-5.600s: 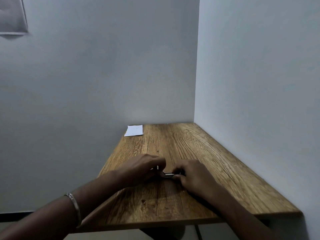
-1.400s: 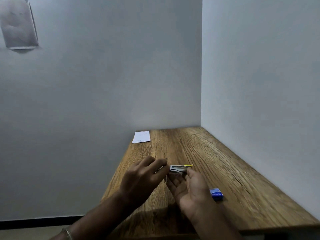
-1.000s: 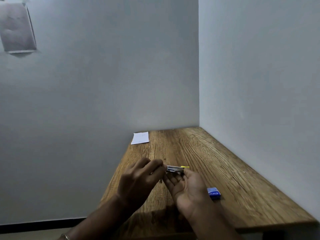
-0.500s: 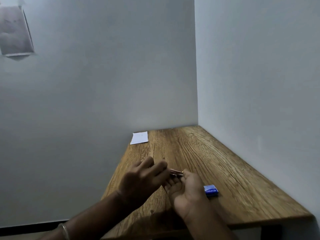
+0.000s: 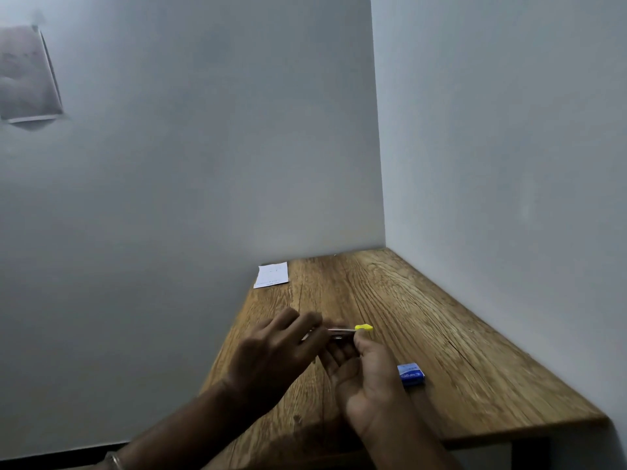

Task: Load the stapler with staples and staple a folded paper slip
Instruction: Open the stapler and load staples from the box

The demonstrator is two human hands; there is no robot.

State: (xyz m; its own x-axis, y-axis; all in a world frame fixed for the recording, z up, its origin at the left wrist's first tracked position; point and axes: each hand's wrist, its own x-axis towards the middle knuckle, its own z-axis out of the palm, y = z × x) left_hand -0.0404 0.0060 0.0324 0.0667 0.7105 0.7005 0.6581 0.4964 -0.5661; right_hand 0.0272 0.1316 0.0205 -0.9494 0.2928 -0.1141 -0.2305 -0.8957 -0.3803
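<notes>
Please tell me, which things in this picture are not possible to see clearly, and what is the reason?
- Stapler, head view: mostly covered by the left hand and right hand; staples inside cannot be seen.
- Blue box: print too small and blurred to read.
- Paper slip: too far away; any fold or writing is unclear.
- Sheet on the wall: dim and blurred.

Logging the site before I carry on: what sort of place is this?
Probably a bare corner desk in a plain room: a wooden table against grey walls, holding a paper slip and a small blue box.
</notes>
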